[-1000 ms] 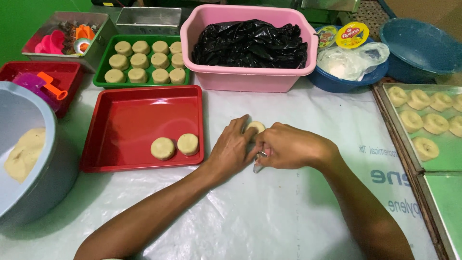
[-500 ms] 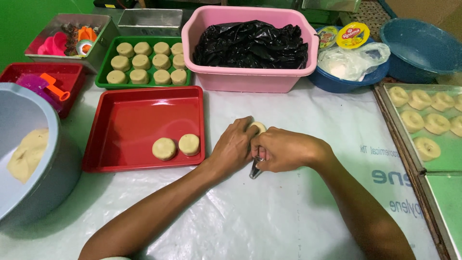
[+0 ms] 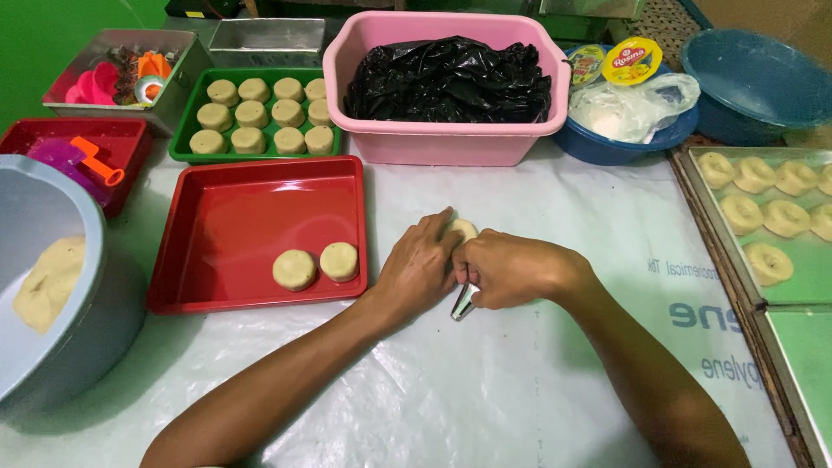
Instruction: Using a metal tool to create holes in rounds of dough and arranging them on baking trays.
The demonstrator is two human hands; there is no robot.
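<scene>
On the left, a red tray [image 3: 251, 234] holds two round dough pieces [image 3: 314, 265]. In the middle of the worktop [image 3: 485, 390], the left hand [image 3: 420, 269] and right hand [image 3: 511, 270] are pressed together around a dough ball [image 3: 462, 229]. A small metal cone [image 3: 463, 302] pokes out near, tip pointing far. I think shaping is going on; pressing calls for gentle care
</scene>
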